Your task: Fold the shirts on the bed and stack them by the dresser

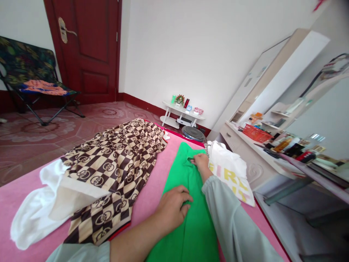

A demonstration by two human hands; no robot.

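A bright green garment (196, 218) lies in a long, narrow shape on the pink bed cover (148, 189); its kind is hard to tell. My right hand (201, 163) pinches a fold of it near the far end, where the cloth is bunched up. Resting on its left side, my left hand (174, 207) has loosely bent fingers, with a gap between thumb and forefinger and no cloth gripped. To the right lies a white printed T-shirt (229, 167), close to my right hand. On the left a brown-and-beige checked garment (117, 156) is spread beside white cloth (40, 207).
A dressing table (245, 145) with a red basket (256, 133) and bottles flanks the bed on the right. Beyond the bed's far end are a small white table (182, 112) and a round dark object (193, 133). A folding chair (35, 72) stands left, near the red door (92, 47).
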